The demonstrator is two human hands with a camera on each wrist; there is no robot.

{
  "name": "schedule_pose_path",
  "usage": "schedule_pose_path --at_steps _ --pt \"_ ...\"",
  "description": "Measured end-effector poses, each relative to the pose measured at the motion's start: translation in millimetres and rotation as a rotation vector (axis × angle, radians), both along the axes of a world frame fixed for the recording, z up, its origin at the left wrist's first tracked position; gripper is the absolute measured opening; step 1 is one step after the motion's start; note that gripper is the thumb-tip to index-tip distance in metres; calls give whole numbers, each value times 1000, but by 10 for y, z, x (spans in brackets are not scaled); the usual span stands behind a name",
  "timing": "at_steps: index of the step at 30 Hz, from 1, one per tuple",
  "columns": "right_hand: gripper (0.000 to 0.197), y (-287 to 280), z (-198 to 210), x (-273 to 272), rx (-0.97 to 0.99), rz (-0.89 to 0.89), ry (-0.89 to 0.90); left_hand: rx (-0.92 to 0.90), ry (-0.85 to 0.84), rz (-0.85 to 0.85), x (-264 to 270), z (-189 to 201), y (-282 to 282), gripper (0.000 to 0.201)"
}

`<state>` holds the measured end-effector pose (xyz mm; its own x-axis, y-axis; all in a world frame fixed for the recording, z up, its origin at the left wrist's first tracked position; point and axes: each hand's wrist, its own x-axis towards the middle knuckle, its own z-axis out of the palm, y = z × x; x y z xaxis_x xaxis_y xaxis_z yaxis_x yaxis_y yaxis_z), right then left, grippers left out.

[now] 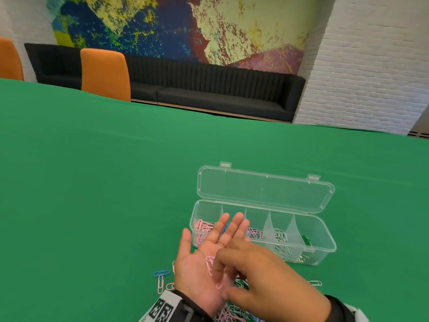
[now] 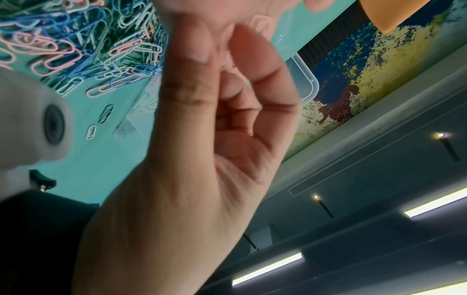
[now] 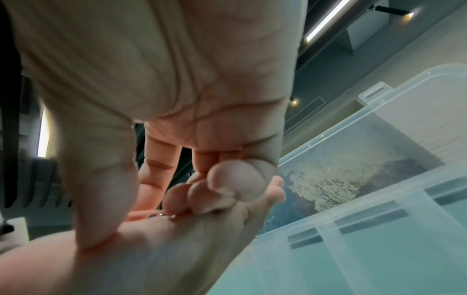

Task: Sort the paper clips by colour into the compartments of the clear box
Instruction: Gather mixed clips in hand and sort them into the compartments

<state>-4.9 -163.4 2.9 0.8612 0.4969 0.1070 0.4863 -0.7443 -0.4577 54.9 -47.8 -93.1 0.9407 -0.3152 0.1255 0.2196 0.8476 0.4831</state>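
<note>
The person's left hand [image 1: 204, 263] is lying palm up with fingers straight and relaxed just in front of the clear plastic compartment box [image 1: 325, 238], carrying a few pink wire paper clips [image 1: 210, 263] loose on its palm. The right hand [image 1: 267, 277] is reaching over it with fingers curled down, fingertips [image 3: 199, 197] touching that palm beside the clips, though whether they are actually pinching one cannot be told. The mixed heap of pink, blue and green paper clips [image 2: 76, 46] is lying on the green tablecloth [image 1: 92, 182] beneath both hands.
</note>
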Motion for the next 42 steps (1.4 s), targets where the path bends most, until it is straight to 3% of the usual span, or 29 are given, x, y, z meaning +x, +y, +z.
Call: schedule_pose_path --at_steps 3,7,9,11,13,15,17,19,20,22,25,34,38,42 --pt "22 -24 -15 34 19 1 -5 -88 3 -79 45 -85 -1 68" --pt "22 -43 4 67 66 -49 -27 -240 191 -234 -50 71 -17 85" --pt "19 -56 -1 69 109 -109 -58 -266 226 -206 -109 103 -34 93" --pt "16 -60 18 57 157 -179 -83 -276 238 -179 -61 70 -39 85" --pt "17 -67 32 48 216 -258 -69 -153 114 -131 -22 145 -43 79" --pt "20 -44 51 35 258 -283 6 -20 -30 74 5 96 24 74" --pt "19 2 53 16 239 -242 65 -37 -55 71 54 29 72 73" --pt "23 69 45 -8 171 -163 66 -185 -17 -88 -14 116 1 78" --pt "22 97 45 -14 132 -126 63 -266 58 -184 -58 179 -28 84" --pt "15 129 72 -16 55 -85 61 -199 276 -180 -140 244 -67 82" --pt "27 130 100 17 -35 -74 86 -182 400 -186 -211 364 -88 74" --pt "34 136 66 22 -192 -81 121 -242 450 -208 -184 316 -100 78" --pt "33 112 -30 38 -50 -45 17 -230 476 -185 -149 299 -100 79" --pt "28 82 -55 45 -118 -17 -27 -206 449 -162 -121 276 -72 79"
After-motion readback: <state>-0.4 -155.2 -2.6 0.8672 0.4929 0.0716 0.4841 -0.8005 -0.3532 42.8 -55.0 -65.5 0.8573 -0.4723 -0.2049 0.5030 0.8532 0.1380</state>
